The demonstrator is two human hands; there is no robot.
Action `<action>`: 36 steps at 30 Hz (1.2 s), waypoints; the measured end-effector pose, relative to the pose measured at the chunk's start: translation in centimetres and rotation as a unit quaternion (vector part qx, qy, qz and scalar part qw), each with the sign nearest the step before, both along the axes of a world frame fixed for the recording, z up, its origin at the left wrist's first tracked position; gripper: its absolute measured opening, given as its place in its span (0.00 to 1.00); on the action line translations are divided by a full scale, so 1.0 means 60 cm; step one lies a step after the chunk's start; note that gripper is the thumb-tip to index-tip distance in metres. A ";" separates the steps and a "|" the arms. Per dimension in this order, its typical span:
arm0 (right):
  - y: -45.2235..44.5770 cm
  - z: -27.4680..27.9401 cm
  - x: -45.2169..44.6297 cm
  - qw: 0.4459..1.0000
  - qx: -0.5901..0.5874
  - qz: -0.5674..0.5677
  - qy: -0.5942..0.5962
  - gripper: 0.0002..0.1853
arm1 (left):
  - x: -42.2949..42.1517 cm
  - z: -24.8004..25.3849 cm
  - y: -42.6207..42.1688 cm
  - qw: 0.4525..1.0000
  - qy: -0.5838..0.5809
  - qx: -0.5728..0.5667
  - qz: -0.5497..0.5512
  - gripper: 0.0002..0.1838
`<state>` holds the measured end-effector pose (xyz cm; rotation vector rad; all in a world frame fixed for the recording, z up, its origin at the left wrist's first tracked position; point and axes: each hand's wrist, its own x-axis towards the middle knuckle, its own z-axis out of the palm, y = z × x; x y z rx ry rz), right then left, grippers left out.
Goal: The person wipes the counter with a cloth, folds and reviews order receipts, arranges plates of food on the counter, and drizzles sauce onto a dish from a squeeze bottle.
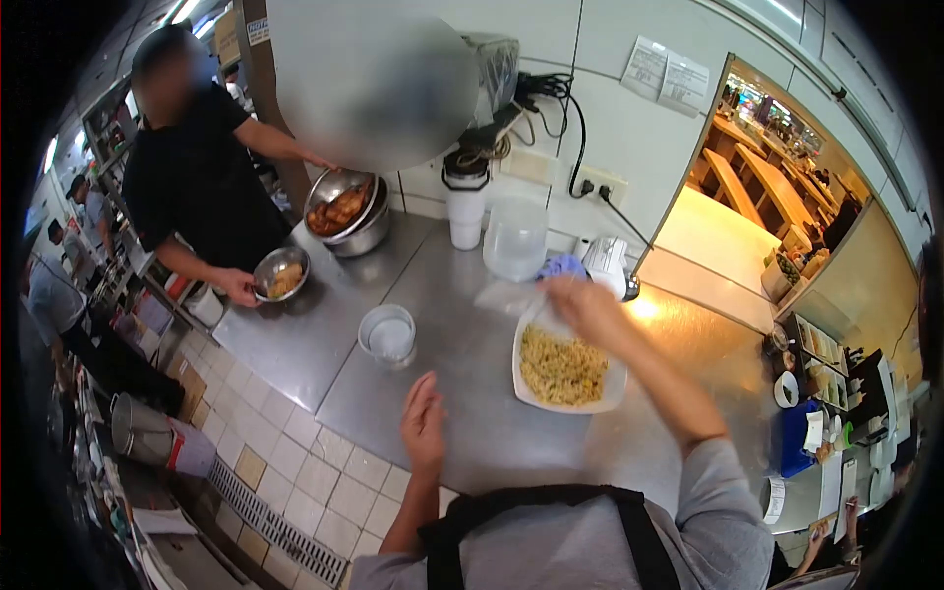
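Note:
Fried rice [562, 366] fills a white square bowl [615, 393] on the steel counter in front of me. My right hand [588, 313] is above the bowl's far edge, its fingers closed and blurred. A pale, see-through shape [509, 298] shows by its fingertips; I cannot make out what it is. My left hand [424, 415] hovers at the counter's near edge, fingers stretched out and holding nothing. Beyond it stands a small clear cup [387, 335]. A translucent container [514, 241] and a bluish-purple cloth [562, 267] lie past the bowl.
At the left, a person in black [202, 167] holds a small metal bowl [282, 274] and touches a larger one with browned food [339, 208]. A white tumbler [466, 202] stands by the wall. A serving window [733, 211] opens at right; a floor drain [280, 521] runs below left.

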<state>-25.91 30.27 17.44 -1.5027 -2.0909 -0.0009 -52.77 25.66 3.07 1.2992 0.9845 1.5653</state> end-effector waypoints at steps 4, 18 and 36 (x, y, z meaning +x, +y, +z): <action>0.164 0.202 0.082 0.960 0.249 -0.085 -0.095 0.13 | -0.088 -0.101 0.020 0.985 0.107 -0.018 0.132 0.15; 0.557 0.332 0.153 0.929 0.250 -0.240 -0.132 0.13 | -0.095 -0.099 0.020 0.951 0.271 -0.061 0.135 0.11; 0.667 0.360 0.267 0.935 0.143 -0.160 -0.282 0.22 | -0.111 -0.119 0.063 0.945 0.252 -0.089 0.186 0.12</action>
